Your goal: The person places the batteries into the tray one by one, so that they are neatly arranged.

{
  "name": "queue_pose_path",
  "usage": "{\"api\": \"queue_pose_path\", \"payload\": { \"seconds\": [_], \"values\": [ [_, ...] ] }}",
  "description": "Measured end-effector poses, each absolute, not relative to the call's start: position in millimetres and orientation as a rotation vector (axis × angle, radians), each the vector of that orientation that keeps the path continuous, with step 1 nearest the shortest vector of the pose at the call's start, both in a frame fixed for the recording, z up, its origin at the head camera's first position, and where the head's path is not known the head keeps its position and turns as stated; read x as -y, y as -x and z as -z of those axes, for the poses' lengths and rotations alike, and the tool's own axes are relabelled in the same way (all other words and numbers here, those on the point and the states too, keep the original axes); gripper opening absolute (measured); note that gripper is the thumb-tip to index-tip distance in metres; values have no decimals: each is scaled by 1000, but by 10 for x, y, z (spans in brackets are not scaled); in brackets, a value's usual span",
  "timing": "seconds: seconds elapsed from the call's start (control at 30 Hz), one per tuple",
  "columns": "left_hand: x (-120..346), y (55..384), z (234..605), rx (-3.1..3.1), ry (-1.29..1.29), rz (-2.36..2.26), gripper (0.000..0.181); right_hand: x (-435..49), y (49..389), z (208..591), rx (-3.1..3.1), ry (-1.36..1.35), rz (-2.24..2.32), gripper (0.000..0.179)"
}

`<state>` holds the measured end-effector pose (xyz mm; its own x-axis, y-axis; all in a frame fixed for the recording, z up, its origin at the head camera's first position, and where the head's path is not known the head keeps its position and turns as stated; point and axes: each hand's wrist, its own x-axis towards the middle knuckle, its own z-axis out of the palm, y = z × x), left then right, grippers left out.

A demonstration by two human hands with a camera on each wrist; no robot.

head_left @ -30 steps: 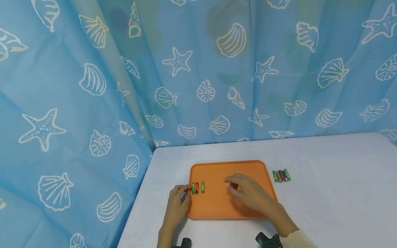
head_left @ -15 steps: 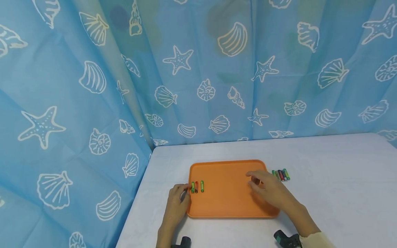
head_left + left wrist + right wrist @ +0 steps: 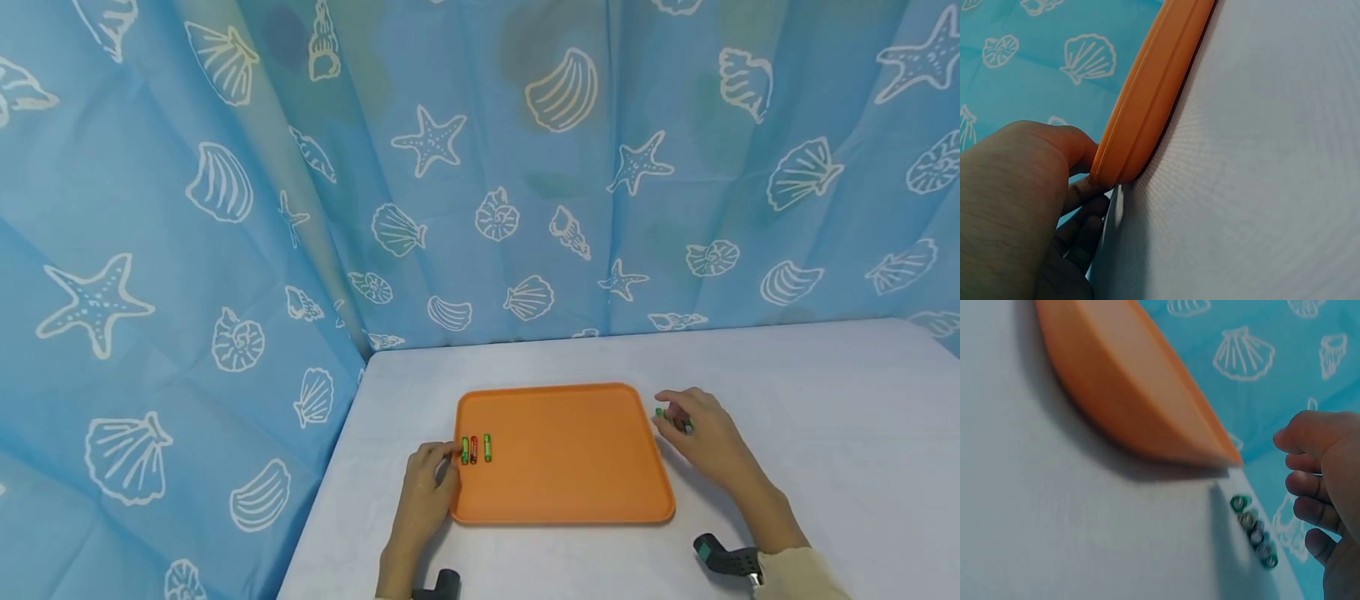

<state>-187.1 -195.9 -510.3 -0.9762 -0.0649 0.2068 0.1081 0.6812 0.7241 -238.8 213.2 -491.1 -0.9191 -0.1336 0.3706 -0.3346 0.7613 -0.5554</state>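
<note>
My left hand (image 3: 426,492) holds the left edge of an orange tray (image 3: 570,454); in the left wrist view its thumb and fingers meet at the rim. Near that edge lie a green battery (image 3: 465,450), a red battery (image 3: 474,450) beside it, and another green battery (image 3: 487,448) a little apart. My right hand (image 3: 705,437) hovers just past the tray's right side, fingers loosely bent and holding nothing. Below it a row of several batteries (image 3: 1255,531) lies on the table, mostly hidden by the hand in the head view.
The table has a white cloth (image 3: 840,442). A blue curtain (image 3: 525,167) with shell and starfish prints hangs behind the table and along its left side. Each wrist carries a black strap device, such as the right wrist camera (image 3: 723,557).
My right hand has moved right, from over the tray to above the row of batteries beside it. The left hand stays at the tray's edge, and the batteries on the tray have not moved.
</note>
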Motion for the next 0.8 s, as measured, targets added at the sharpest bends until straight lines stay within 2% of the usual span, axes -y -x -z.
{"api": "queue_pose_path", "payload": {
  "seconds": [0.17, 0.47, 0.8],
  "values": [
    [1959, 1865, 5107, 2675, 25, 1171, 26, -2242, 2424, 4978, 2652, -359, -953, 36],
    [1943, 1874, 5099, 2678, 24, 1185, 26, -2575, 2395, 5057, 2884, -246, -999, 76],
    [1959, 1875, 5101, 2689, 13, 1188, 27, -2697, 2358, 5094, 2959, -287, -965, 76]
  ]
}}
